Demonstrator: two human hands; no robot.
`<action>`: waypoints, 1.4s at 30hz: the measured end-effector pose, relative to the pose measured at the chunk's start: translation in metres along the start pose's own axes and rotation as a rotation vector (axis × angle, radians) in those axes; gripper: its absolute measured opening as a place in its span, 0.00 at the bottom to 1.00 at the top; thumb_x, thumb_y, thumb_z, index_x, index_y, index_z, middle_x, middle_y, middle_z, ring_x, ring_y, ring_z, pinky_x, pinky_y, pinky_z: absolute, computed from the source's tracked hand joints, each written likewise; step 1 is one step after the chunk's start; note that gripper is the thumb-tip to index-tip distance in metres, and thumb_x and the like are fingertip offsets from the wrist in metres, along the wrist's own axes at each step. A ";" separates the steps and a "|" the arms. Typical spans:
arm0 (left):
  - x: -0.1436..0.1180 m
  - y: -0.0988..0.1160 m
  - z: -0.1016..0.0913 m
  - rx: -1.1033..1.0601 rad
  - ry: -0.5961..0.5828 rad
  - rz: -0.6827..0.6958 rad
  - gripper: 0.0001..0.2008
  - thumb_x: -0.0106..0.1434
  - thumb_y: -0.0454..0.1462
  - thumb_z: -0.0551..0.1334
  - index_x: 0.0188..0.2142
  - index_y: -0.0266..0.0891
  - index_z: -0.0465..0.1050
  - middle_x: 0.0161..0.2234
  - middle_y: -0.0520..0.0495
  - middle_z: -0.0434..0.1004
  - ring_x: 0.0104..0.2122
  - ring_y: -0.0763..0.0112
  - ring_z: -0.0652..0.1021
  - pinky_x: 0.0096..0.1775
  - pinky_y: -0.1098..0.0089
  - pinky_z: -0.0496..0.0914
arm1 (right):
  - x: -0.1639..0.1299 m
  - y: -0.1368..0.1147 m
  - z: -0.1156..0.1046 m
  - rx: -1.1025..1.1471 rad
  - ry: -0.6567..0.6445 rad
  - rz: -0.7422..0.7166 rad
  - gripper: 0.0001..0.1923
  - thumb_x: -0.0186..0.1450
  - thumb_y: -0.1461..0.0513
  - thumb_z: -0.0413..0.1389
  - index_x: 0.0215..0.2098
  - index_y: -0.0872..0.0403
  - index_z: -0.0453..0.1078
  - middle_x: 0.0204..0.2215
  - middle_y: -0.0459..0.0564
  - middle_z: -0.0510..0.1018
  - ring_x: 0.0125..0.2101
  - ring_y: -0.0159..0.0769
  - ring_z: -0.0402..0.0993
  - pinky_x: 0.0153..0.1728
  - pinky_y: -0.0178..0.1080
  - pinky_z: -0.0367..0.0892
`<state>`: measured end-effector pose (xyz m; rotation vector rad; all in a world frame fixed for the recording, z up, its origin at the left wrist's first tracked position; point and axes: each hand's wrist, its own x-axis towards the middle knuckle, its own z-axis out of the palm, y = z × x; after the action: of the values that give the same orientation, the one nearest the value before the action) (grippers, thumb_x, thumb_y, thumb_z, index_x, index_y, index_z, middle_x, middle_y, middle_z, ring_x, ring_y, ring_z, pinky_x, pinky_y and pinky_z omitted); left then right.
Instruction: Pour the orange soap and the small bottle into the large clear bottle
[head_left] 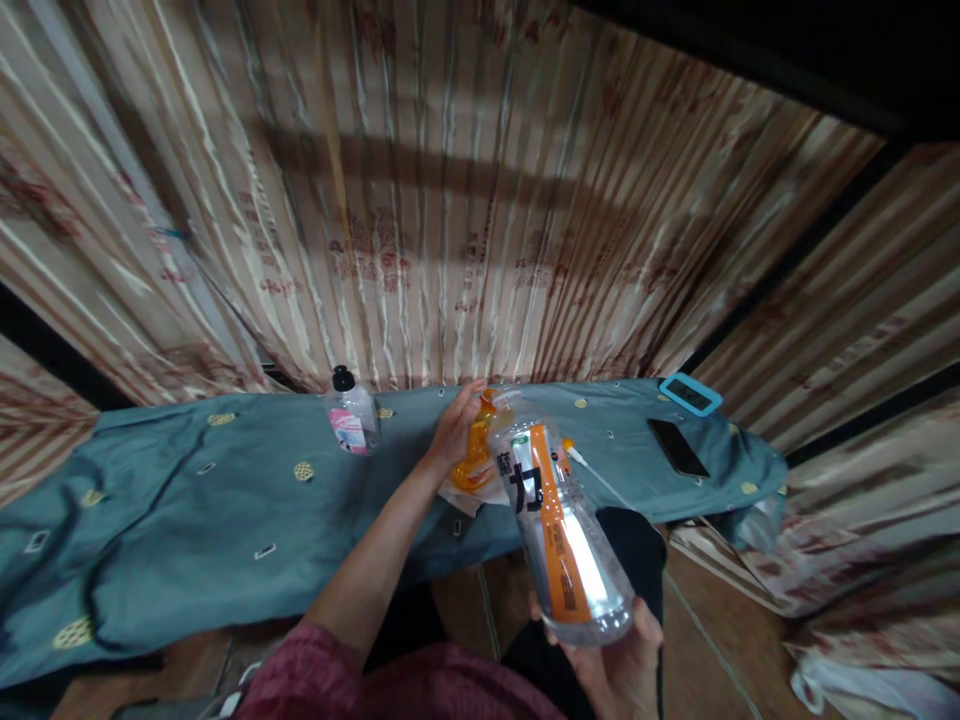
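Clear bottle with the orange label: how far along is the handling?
Done: the clear bottle is off the blue cloth, and no cap shows on its neck. In hand: the right hand grips its base, tilting it; the left hand rests on an orange packet lying on the cloth. Left: the black-capped bottle, phone and blue device lie untouched.

striped beige-and-red curtains (465,220) across whole back, daylight glowing through | long table (187,520) under teal patterned cloth | brown tiled floor (705,620) below near edge | dark frame (787,60) at upper right corner
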<state>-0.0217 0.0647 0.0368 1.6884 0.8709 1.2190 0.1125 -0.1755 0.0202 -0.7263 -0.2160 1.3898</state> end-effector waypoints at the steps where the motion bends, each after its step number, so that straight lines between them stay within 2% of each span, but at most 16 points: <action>1: -0.001 -0.001 0.000 0.012 -0.008 0.006 0.25 0.66 0.46 0.47 0.56 0.36 0.65 0.57 0.41 0.72 0.57 0.60 0.72 0.61 0.59 0.63 | 0.002 0.001 -0.005 -0.005 -0.043 0.000 0.25 0.47 0.44 0.68 0.38 0.49 0.80 0.33 0.55 0.83 0.27 0.48 0.80 0.23 0.40 0.71; 4: -0.004 -0.002 0.000 0.028 -0.024 0.029 0.25 0.66 0.47 0.47 0.56 0.36 0.65 0.57 0.40 0.71 0.58 0.60 0.71 0.61 0.58 0.61 | 0.009 0.005 -0.020 -0.013 -0.182 -0.002 0.23 0.50 0.45 0.66 0.40 0.47 0.79 0.37 0.56 0.83 0.30 0.49 0.80 0.26 0.43 0.72; 6: -0.007 -0.003 -0.001 0.017 0.007 0.020 0.25 0.66 0.46 0.47 0.56 0.36 0.65 0.58 0.39 0.70 0.59 0.59 0.70 0.61 0.57 0.61 | 0.012 0.008 -0.026 -0.018 -0.234 -0.005 0.21 0.51 0.46 0.65 0.40 0.46 0.79 0.36 0.55 0.83 0.32 0.49 0.80 0.29 0.46 0.74; 10: -0.026 -0.004 -0.011 0.009 0.220 0.013 0.25 0.66 0.49 0.50 0.57 0.38 0.64 0.61 0.39 0.66 0.62 0.58 0.67 0.63 0.55 0.59 | 0.010 0.014 -0.025 -0.036 -0.165 0.015 0.24 0.47 0.46 0.67 0.40 0.47 0.79 0.36 0.54 0.83 0.33 0.53 0.80 0.35 0.55 0.75; 12: -0.047 -0.004 -0.017 -0.019 0.338 0.020 0.25 0.66 0.51 0.52 0.56 0.41 0.65 0.60 0.41 0.67 0.62 0.59 0.67 0.62 0.56 0.60 | 0.008 0.017 -0.020 -0.027 -0.134 0.025 0.27 0.44 0.48 0.69 0.40 0.48 0.79 0.34 0.53 0.84 0.31 0.53 0.80 0.37 0.56 0.75; 14: -0.074 -0.004 -0.022 -0.069 0.373 0.015 0.25 0.65 0.51 0.54 0.56 0.41 0.65 0.59 0.41 0.69 0.60 0.59 0.69 0.61 0.57 0.63 | 0.008 0.022 -0.015 -0.011 -0.156 0.049 0.28 0.43 0.50 0.71 0.41 0.48 0.78 0.31 0.49 0.83 0.34 0.52 0.80 0.41 0.56 0.74; 16: -0.105 -0.003 -0.025 -0.129 0.307 -0.052 0.26 0.64 0.53 0.55 0.54 0.40 0.68 0.55 0.40 0.73 0.56 0.58 0.73 0.58 0.58 0.67 | 0.008 0.027 -0.010 0.003 -0.178 0.060 0.26 0.44 0.54 0.71 0.42 0.46 0.78 0.33 0.47 0.83 0.41 0.50 0.79 0.46 0.53 0.71; 19: -0.145 0.001 -0.024 -0.312 0.079 -0.169 0.30 0.60 0.57 0.57 0.54 0.40 0.70 0.55 0.39 0.74 0.55 0.53 0.74 0.54 0.56 0.71 | 0.012 0.037 -0.003 0.003 -0.185 0.034 0.26 0.45 0.58 0.72 0.43 0.43 0.77 0.39 0.43 0.82 0.48 0.45 0.75 0.54 0.48 0.66; 21: -0.164 0.006 -0.023 -0.420 0.002 -0.261 0.35 0.55 0.59 0.61 0.55 0.41 0.69 0.55 0.40 0.74 0.55 0.52 0.74 0.56 0.56 0.70 | 0.018 0.045 0.003 -0.025 -0.211 0.060 0.31 0.43 0.60 0.73 0.46 0.42 0.76 0.43 0.42 0.81 0.51 0.43 0.73 0.56 0.45 0.63; 23: -0.173 0.011 -0.022 -0.488 0.002 -0.328 0.38 0.51 0.58 0.65 0.56 0.41 0.68 0.54 0.41 0.75 0.54 0.51 0.75 0.57 0.56 0.69 | 0.026 0.053 0.009 -0.063 -0.294 0.099 0.39 0.40 0.61 0.73 0.51 0.44 0.73 0.47 0.45 0.79 0.52 0.45 0.72 0.56 0.44 0.63; 26: -0.177 0.013 -0.023 -0.495 0.141 -0.431 0.36 0.45 0.53 0.71 0.50 0.38 0.71 0.48 0.41 0.79 0.49 0.53 0.78 0.52 0.60 0.72 | 0.039 0.068 0.014 -0.118 -0.417 0.110 0.47 0.38 0.63 0.73 0.56 0.47 0.67 0.52 0.49 0.76 0.54 0.48 0.70 0.54 0.45 0.64; 31: -0.172 0.009 -0.030 -0.479 0.406 -0.671 0.31 0.36 0.47 0.75 0.38 0.34 0.73 0.31 0.46 0.82 0.31 0.60 0.81 0.38 0.64 0.76 | 0.052 0.095 0.014 -0.253 -0.461 0.122 0.51 0.37 0.66 0.74 0.58 0.44 0.64 0.57 0.47 0.72 0.58 0.47 0.66 0.59 0.47 0.58; 35: -0.167 0.005 -0.039 -0.474 0.484 -0.689 0.30 0.32 0.43 0.75 0.36 0.34 0.72 0.28 0.48 0.81 0.28 0.64 0.80 0.34 0.66 0.75 | 0.060 0.107 0.007 -0.298 -0.507 0.118 0.53 0.39 0.64 0.75 0.60 0.44 0.60 0.62 0.50 0.66 0.61 0.47 0.61 0.61 0.50 0.55; 37: -0.164 0.002 -0.047 -0.401 0.519 -0.648 0.31 0.32 0.41 0.75 0.37 0.35 0.70 0.30 0.49 0.80 0.29 0.65 0.80 0.35 0.67 0.75 | 0.064 0.107 0.001 -0.391 -0.478 0.102 0.51 0.43 0.58 0.74 0.61 0.42 0.56 0.62 0.53 0.63 0.58 0.47 0.66 0.55 0.49 0.63; 39: -0.160 -0.003 -0.055 -0.259 0.586 -0.635 0.30 0.31 0.40 0.74 0.36 0.37 0.69 0.28 0.51 0.78 0.28 0.67 0.79 0.34 0.67 0.75 | 0.067 0.102 -0.008 -0.601 -0.381 0.063 0.48 0.48 0.50 0.70 0.62 0.44 0.54 0.60 0.58 0.62 0.53 0.47 0.71 0.49 0.48 0.68; 42: -0.152 -0.012 -0.069 -0.044 0.631 -0.610 0.29 0.30 0.41 0.74 0.33 0.39 0.65 0.27 0.52 0.76 0.27 0.66 0.78 0.32 0.65 0.74 | 0.076 0.085 -0.025 -0.790 -0.250 -0.036 0.40 0.54 0.46 0.65 0.59 0.49 0.57 0.56 0.61 0.67 0.47 0.45 0.76 0.49 0.48 0.68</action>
<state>-0.1311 -0.0495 -0.0186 0.8715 1.5790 1.3153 0.0720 -0.1120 -0.0689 -1.1788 -1.0068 1.3486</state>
